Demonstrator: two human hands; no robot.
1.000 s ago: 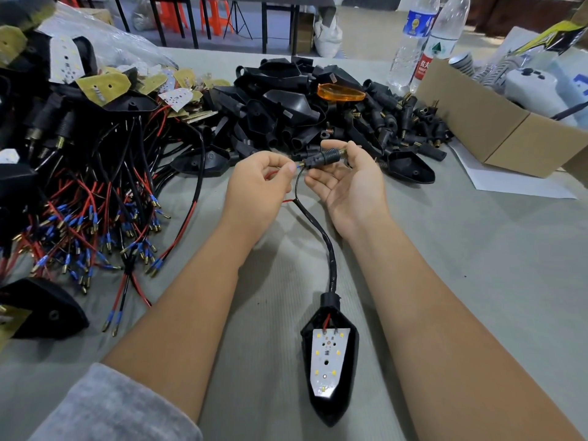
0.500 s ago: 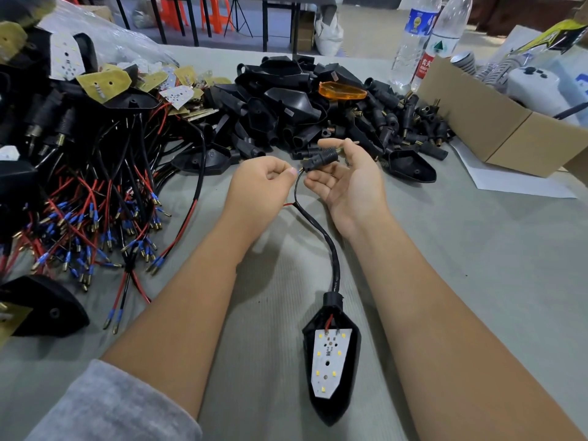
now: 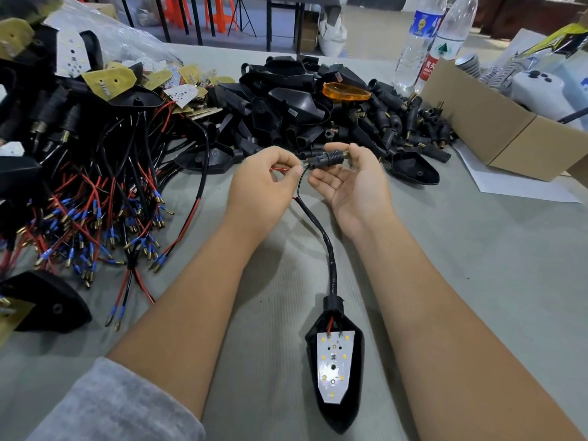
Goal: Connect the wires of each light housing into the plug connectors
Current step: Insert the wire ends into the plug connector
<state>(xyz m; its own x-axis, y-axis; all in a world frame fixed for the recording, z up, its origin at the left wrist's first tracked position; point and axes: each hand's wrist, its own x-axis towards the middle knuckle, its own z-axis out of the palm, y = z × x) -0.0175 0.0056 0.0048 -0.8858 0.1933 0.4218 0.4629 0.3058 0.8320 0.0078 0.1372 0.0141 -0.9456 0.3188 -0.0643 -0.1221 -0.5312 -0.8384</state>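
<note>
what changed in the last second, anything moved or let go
Very little. The left hand has kept its pinch on the wires at the plug connector, which stays held by the right hand; nothing was let go. The light housing on the table has barely moved.

A single wide-angle camera sits on the person's head, looking forward and steeply down over both forearms at the grey cloth-covered bench. It is close to the bench; straight lines bend near the frame edges. No second view exists.
</note>
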